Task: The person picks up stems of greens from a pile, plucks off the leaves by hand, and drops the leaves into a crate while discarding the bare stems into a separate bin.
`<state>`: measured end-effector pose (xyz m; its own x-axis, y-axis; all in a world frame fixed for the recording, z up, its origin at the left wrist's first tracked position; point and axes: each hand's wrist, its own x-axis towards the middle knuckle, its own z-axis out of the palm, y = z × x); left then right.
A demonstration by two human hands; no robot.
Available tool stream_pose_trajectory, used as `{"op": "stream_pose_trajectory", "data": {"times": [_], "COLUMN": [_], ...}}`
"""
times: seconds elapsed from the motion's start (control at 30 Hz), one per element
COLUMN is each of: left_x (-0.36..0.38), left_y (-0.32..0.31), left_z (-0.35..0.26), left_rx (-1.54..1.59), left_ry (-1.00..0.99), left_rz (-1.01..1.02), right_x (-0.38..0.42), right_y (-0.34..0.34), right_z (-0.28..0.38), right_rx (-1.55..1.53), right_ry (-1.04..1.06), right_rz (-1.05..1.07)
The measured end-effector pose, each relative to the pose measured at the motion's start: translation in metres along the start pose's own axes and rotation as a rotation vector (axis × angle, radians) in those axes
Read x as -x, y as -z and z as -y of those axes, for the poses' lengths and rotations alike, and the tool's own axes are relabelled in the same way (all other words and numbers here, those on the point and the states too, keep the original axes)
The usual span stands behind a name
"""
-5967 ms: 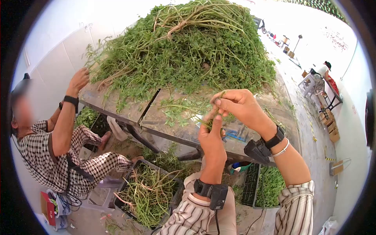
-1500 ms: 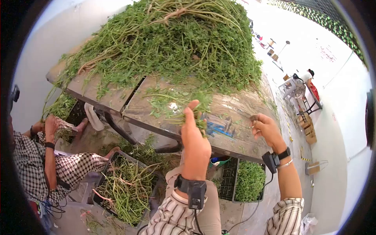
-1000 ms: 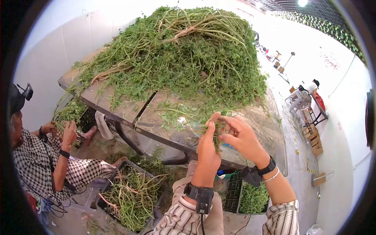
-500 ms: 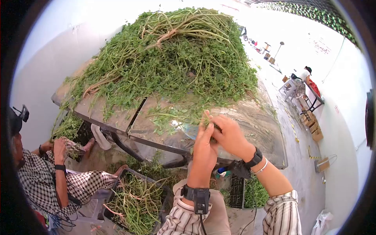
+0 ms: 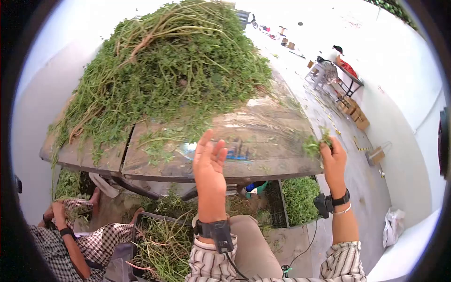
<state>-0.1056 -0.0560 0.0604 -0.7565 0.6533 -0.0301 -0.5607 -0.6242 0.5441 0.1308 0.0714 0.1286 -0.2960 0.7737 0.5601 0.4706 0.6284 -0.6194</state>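
Note:
My right hand (image 5: 334, 157) pinches a small leafy green sprig (image 5: 315, 144) at the table's right front corner. Held up above the front edge, my left hand (image 5: 209, 162) has its palm turned up and its fingers apart, with nothing in them. A big heap of leafy green stems (image 5: 178, 66) covers the back and left of the wooden table (image 5: 263, 134). Loose sprigs (image 5: 162, 145) lie on the boards left of my left hand. Below the right end of the table is a black crate (image 5: 280, 207) filled with short leafy tips (image 5: 300, 199).
To my left sits a person in checked clothes (image 5: 61, 249), hands among greens. A crate of stripped stems (image 5: 164, 244) stands between us on the floor. Further off, another person (image 5: 331, 66) is at a small table beside cardboard boxes (image 5: 354, 113). A white bag (image 5: 393, 225) rests by the wall.
My hands, close together half a second ago, are now apart. The right has swung out to the right with the sprig; the left has opened. My view has shifted right.

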Motion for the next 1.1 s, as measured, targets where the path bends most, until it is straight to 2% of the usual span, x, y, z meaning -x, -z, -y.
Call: {"op": "stream_pose_trajectory", "data": {"times": [0.17,0.2,0.33,0.4,0.43,0.5,0.57,0.6,0.67,0.77,0.83,0.93,1.1], "left_x": [0.003,0.001,0.002,0.001,0.002,0.005,0.005,0.006,0.007,0.008,0.007,0.007,0.008], "left_y": [-0.002,0.0,-0.002,-0.003,-0.006,-0.012,-0.012,-0.014,-0.015,-0.016,-0.014,-0.012,-0.01], "left_z": [0.005,0.008,0.014,0.017,0.019,0.021,0.025,0.027,0.03,0.03,0.029,0.025,0.016], "left_rx": [-0.02,-0.022,-0.03,-0.02,-0.022,-0.043,-0.048,-0.05,-0.058,-0.038,-0.023,-0.013,0.014], "left_ry": [0.012,0.002,-0.017,-0.033,-0.041,-0.03,-0.081,-0.065,-0.066,-0.04,-0.016,-0.036,-0.049], "left_rz": [-0.045,-0.055,-0.081,-0.11,-0.124,-0.152,-0.155,-0.136,-0.139,-0.095,-0.086,-0.088,-0.093], "right_x": [0.043,0.049,0.069,0.079,0.087,0.105,0.119,0.121,0.127,0.131,0.122,0.102,0.051], "right_y": [0.056,0.064,0.09,0.099,0.102,0.1,0.096,0.093,0.085,0.065,0.052,0.034,0.016], "right_z": [-0.063,-0.078,-0.128,-0.174,-0.205,-0.257,-0.254,-0.242,-0.216,-0.198,-0.169,-0.143,-0.085], "right_rx": [-0.039,-0.029,0.043,0.242,0.238,0.486,0.46,0.441,0.354,0.219,0.153,0.098,-0.065], "right_ry": [-0.258,-0.225,-0.321,-0.435,-0.432,-0.092,-0.279,-0.259,-0.417,-0.336,-0.372,-0.23,-0.178], "right_rz": [-0.227,-0.258,-0.312,-0.264,-0.248,-0.146,-0.132,-0.105,-0.04,-0.013,0.008,0.012,0.176]}}
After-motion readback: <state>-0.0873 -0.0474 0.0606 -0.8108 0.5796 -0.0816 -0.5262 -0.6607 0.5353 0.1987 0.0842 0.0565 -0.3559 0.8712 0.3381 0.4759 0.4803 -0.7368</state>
